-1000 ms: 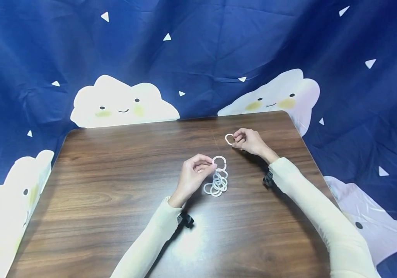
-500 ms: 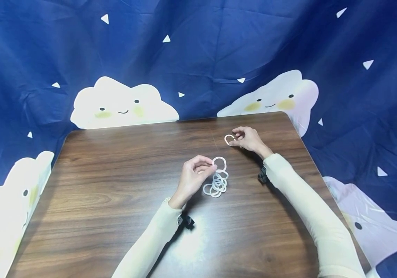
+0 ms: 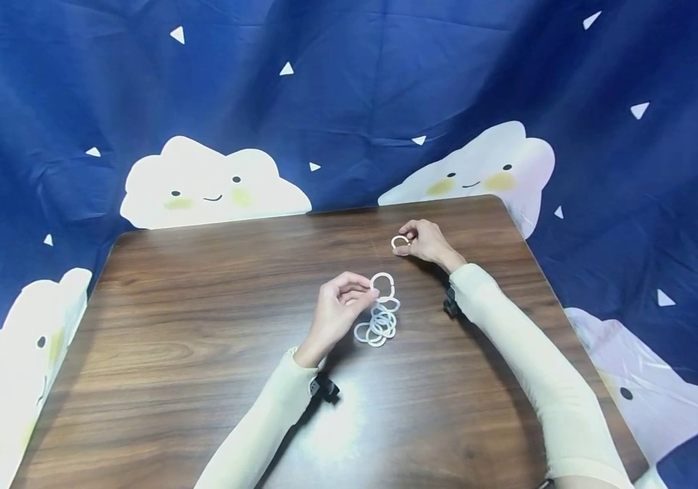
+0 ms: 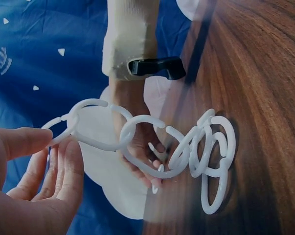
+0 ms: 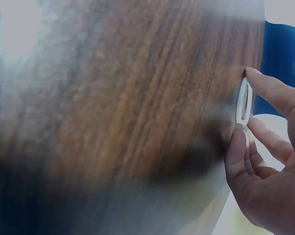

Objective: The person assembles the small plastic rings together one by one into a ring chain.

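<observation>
My left hand (image 3: 338,305) pinches the top link of a white plastic chain (image 4: 98,145) between thumb and fingertips. Several oval links, each with a small gap, hang from it in the left wrist view, and the lower ones bunch together at the wooden table. To the right and farther back, my right hand (image 3: 428,241) holds a single loose white link (image 5: 241,105). Thumb and fingertips touch opposite ends of this link in the right wrist view. It is apart from the chain.
The brown wooden table (image 3: 202,305) stretches under both hands, its far edge against a blue curtain (image 3: 349,81) printed with white clouds. Black wrist cameras sit on both cuffs, one being the left camera (image 3: 325,388).
My right hand has shifted slightly left with its link, and its thumb now reaches farther along the link's lower side. The left hand and chain have stayed nearly still.
</observation>
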`<state>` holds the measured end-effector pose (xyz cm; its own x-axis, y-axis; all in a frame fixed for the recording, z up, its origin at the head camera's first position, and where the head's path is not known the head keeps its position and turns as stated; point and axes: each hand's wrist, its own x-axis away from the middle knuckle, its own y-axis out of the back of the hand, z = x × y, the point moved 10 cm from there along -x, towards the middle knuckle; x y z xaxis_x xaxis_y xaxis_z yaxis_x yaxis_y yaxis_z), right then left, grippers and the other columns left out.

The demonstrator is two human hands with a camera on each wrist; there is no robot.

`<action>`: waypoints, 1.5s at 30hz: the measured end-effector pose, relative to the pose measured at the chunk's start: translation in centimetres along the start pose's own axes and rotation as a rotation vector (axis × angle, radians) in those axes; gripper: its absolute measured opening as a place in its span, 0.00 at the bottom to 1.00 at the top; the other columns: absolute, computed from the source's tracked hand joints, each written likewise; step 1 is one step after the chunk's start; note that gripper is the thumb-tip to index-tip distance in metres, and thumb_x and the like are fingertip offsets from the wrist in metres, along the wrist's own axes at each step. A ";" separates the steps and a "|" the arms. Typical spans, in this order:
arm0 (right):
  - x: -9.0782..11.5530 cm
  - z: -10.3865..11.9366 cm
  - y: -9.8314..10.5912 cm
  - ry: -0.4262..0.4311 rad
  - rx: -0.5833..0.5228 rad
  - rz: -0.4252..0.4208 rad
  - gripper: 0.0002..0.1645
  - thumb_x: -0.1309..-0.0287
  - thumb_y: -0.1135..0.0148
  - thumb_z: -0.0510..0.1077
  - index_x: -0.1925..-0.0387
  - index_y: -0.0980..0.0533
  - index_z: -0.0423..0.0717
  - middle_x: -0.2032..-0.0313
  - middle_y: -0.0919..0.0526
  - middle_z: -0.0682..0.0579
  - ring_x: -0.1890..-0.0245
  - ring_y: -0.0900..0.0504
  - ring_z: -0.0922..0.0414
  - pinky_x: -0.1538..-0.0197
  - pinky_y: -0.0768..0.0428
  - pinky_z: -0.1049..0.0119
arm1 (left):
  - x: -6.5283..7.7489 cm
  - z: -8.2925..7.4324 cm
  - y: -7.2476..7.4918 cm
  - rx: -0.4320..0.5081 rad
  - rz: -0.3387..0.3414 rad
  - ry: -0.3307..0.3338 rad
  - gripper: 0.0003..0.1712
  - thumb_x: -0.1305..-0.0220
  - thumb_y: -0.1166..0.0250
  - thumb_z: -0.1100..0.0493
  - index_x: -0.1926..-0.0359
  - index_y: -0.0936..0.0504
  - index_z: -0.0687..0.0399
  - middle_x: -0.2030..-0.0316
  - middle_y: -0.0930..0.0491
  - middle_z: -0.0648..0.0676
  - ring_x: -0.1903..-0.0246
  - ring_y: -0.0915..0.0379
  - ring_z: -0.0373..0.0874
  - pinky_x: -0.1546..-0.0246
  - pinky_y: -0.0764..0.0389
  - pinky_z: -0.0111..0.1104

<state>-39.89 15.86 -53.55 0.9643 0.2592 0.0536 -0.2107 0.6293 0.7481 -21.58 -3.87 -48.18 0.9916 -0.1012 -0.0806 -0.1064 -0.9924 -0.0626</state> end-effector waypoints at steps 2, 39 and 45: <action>0.0 0.0 0.0 -0.022 0.001 0.004 0.31 0.50 0.18 0.47 0.47 0.20 0.39 0.60 0.18 0.43 0.59 0.24 0.50 0.52 0.28 0.62 | -0.2 -0.1 0.0 -0.007 0.002 -0.004 0.12 0.38 0.27 0.69 0.55 0.17 0.70 0.63 0.14 0.63 0.69 0.17 0.34 0.62 0.14 0.23; 3.1 2.0 3.3 0.039 -0.015 -0.049 0.08 0.36 0.37 0.38 0.60 0.13 0.41 0.66 0.10 0.44 0.64 0.15 0.53 0.57 0.23 0.68 | -0.1 -0.4 0.7 0.012 -0.026 -0.030 0.11 0.39 0.27 0.69 0.57 0.17 0.69 0.64 0.13 0.62 0.68 0.16 0.34 0.62 0.15 0.22; 3.5 2.4 3.6 0.046 -0.038 -0.036 0.07 0.36 0.32 0.38 0.57 0.15 0.40 0.62 0.09 0.41 0.67 0.14 0.53 0.65 0.21 0.75 | -0.1 -0.2 0.8 0.020 -0.024 -0.021 0.11 0.39 0.27 0.69 0.56 0.17 0.69 0.64 0.13 0.63 0.69 0.16 0.34 0.62 0.15 0.22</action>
<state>-36.89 17.28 -49.10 0.9631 0.2690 -0.0042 -0.1829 0.6660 0.7232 -21.73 -4.68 -48.03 0.9921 -0.0758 -0.0996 -0.0844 -0.9928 -0.0849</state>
